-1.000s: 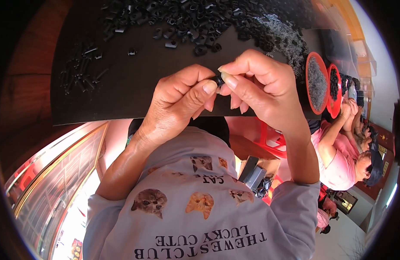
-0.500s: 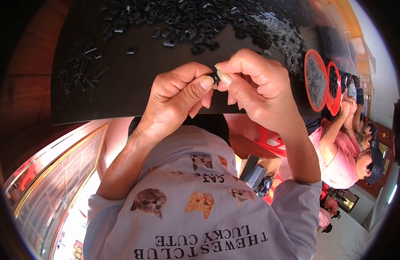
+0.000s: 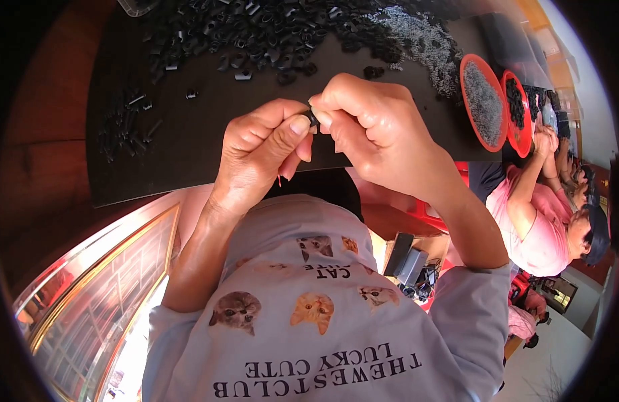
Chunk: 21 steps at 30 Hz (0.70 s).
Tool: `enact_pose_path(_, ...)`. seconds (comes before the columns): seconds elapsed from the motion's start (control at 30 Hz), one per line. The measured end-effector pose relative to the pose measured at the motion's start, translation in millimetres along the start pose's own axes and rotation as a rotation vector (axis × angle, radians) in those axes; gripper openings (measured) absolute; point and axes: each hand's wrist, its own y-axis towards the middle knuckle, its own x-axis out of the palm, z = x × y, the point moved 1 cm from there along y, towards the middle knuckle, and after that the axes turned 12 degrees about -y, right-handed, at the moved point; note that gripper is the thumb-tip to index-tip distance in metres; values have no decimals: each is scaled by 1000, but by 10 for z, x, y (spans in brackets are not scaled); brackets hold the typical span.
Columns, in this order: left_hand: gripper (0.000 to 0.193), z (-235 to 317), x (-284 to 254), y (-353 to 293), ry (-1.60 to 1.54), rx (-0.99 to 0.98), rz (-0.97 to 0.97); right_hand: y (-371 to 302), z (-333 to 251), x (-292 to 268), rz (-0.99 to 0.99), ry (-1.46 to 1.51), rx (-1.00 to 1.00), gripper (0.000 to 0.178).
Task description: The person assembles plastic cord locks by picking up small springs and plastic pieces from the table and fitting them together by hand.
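Black piece [image 3: 314,119] pinched by left hand [image 3: 261,151], grip closed | exposed end turned toward right hand [image 3: 376,127] | long axis mostly hidden | right grip's closure cannot be told

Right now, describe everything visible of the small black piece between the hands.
The small black piece is short and dark with a slight sheen; it may be plastic or rubber, but that is hard to tell. The thumb and fingers of the left hand pinch it, hiding much of its shape. The right hand has its fingertips at the other end, but how firmly they grip is unclear. It is held up over the dark table.
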Motion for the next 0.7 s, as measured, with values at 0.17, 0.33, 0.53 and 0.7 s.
enact_pose_path(0.17,26,6,42,15,67,11,-32,-55,45,-23,-59,320,254,4)
enact_pose_path(0.33,26,-12,41,13,54,19,-45,-44,15,-115,-145,374,338,3)
enact_pose_path(0.53,25,-40,17,6,57,20,-53,12,63,-151,-239,553,504,5)
enact_pose_path(0.7,22,-1,46,14,107,38,-55,-2,63,-126,-239,537,515,4)
